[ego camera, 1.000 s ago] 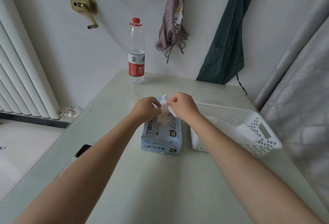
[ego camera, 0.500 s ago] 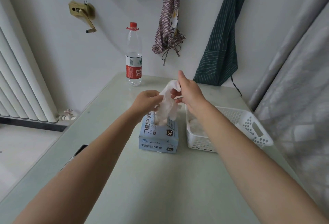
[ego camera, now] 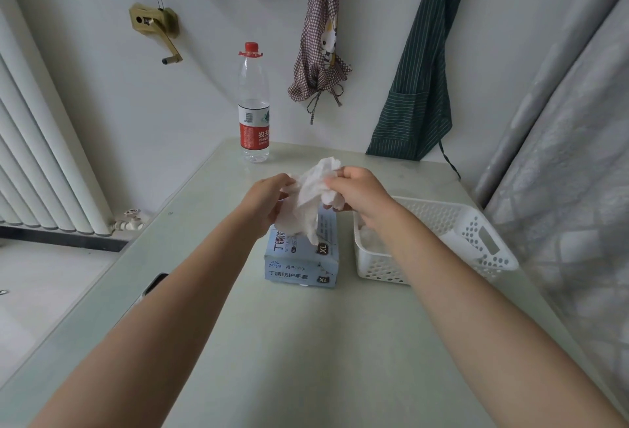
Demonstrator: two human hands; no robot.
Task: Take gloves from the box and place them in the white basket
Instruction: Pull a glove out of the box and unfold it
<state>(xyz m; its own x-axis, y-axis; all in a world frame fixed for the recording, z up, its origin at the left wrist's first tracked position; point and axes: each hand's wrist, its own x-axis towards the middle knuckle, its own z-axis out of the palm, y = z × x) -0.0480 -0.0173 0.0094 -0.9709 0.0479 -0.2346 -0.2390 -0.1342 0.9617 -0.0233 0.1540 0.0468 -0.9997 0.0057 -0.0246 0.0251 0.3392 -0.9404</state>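
Observation:
A light-blue glove box (ego camera: 301, 262) marked XL lies on the table in front of me. Above it hangs a crumpled white glove (ego camera: 310, 201), held between both hands. My left hand (ego camera: 269, 201) grips its left side and my right hand (ego camera: 357, 193) pinches its upper right part. The glove's fingers dangle over the top of the box. To the right of the box stands the white perforated basket (ego camera: 476, 240), with some white gloves (ego camera: 369, 240) lying in its near left corner, partly hidden by my right forearm.
A water bottle (ego camera: 253, 104) with a red label stands at the table's far edge. A dark phone (ego camera: 155, 286) lies at the left edge. Aprons hang on the wall behind. A radiator is on the left, a curtain on the right.
The glove came out of the box between both hands, rose above it, and now my right hand has closed on its top while both hands bunch it together.

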